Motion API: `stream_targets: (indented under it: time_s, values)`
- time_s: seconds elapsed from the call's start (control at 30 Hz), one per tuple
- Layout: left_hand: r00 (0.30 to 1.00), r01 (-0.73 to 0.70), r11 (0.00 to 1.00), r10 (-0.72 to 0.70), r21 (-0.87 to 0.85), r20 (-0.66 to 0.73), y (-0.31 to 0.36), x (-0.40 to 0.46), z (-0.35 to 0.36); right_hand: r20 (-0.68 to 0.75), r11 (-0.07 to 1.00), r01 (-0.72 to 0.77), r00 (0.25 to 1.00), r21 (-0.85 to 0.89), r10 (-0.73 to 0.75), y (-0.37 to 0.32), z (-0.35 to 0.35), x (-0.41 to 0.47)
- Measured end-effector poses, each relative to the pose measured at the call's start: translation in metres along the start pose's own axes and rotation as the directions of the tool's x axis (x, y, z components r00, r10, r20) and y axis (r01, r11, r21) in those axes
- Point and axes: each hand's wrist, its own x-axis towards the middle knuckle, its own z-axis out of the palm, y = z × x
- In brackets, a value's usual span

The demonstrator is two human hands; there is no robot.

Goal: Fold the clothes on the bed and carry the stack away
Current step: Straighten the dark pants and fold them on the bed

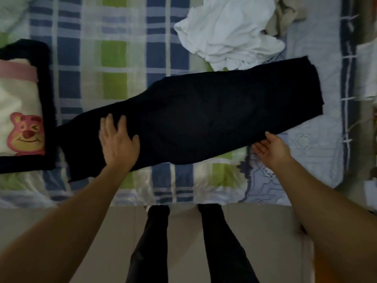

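Flat left hand [118,139] presses long dark trousers [204,119]; right hand [269,147] spread.

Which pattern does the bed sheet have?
The bed sheet has a plaid of blue, green and white, shown in the head view.

Matt dark cloth garment [204,119] (smooth, flat) lies on a woven checked bedsheet [114,58]; white cloth [228,33] rumpled.

A home bedroom, a bed [114,78] spread with a blue, green and white checked sheet [161,33], loose white laundry [228,31] heaped at the far right, a cartoon-bear cushion [20,111] at the left, pale tiled floor [183,231] in the near foreground
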Motion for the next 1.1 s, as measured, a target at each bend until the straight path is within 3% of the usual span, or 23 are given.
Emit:
stream_targets:
  time_s: [0.07,0.17,0.27,0.33,0.43,0.5,0.53,0.6,0.63,0.7,0.8,0.93,1.1]
  values:
    - [0.975,-0.211,0.977,0.212,-0.026,0.07,0.052,-0.015,0.022,-0.01,1.0,0.008,1.0,0.001,-0.008,-0.024,-0.013,0.012]
    - [0.879,-0.444,0.892,0.452,-0.084,0.152,0.127,-0.035,0.058,-0.009,0.999,0.035,0.999,0.021,-0.034,-0.057,-0.034,0.033]
    - [0.802,-0.533,0.842,0.532,-0.077,0.27,0.187,-0.046,0.091,-0.014,0.995,0.087,0.996,0.055,-0.087,-0.09,-0.052,0.057]
    - [0.758,-0.594,0.805,0.551,0.018,0.349,0.218,-0.053,0.11,-0.032,0.99,0.122,0.992,0.075,-0.12,-0.11,-0.062,0.075]
    - [0.737,-0.642,0.757,0.566,0.12,0.369,0.252,-0.063,0.132,-0.088,0.984,0.177,0.981,0.02,-0.175,-0.138,-0.075,0.099]
    - [0.755,-0.625,0.777,0.578,0.073,0.308,0.271,-0.065,0.138,-0.237,0.934,0.308,0.908,-0.182,-0.345,-0.152,-0.083,0.115]
    - [0.765,-0.615,0.788,0.587,0.032,0.264,0.279,-0.065,0.14,-0.305,0.855,0.382,0.817,-0.352,-0.49,-0.159,-0.087,0.119]
    - [0.783,-0.601,0.799,0.587,0.008,0.203,0.292,-0.063,0.143,-0.225,0.626,0.471,0.658,-0.622,-0.719,-0.169,-0.096,0.126]
    - [0.792,-0.593,0.805,0.577,0.026,0.201,0.298,-0.062,0.145,-0.129,0.529,0.477,0.646,-0.702,-0.753,-0.172,-0.099,0.129]
    - [0.802,-0.579,0.813,0.553,0.063,0.225,0.307,-0.061,0.146,0.004,0.473,0.437,0.738,-0.765,-0.675,-0.175,-0.102,0.138]
    - [0.795,-0.582,0.808,0.542,0.089,0.273,0.317,-0.058,0.145,-0.001,0.6,0.347,0.865,-0.72,-0.501,-0.177,-0.097,0.145]
    - [0.77,-0.617,0.774,0.555,0.143,0.315,0.327,-0.052,0.143,-0.124,0.824,0.287,0.912,-0.489,-0.391,-0.176,-0.086,0.149]
    - [0.744,-0.656,0.726,0.575,0.206,0.342,0.332,-0.051,0.146,-0.141,0.863,0.264,0.925,-0.43,-0.353,-0.176,-0.089,0.149]
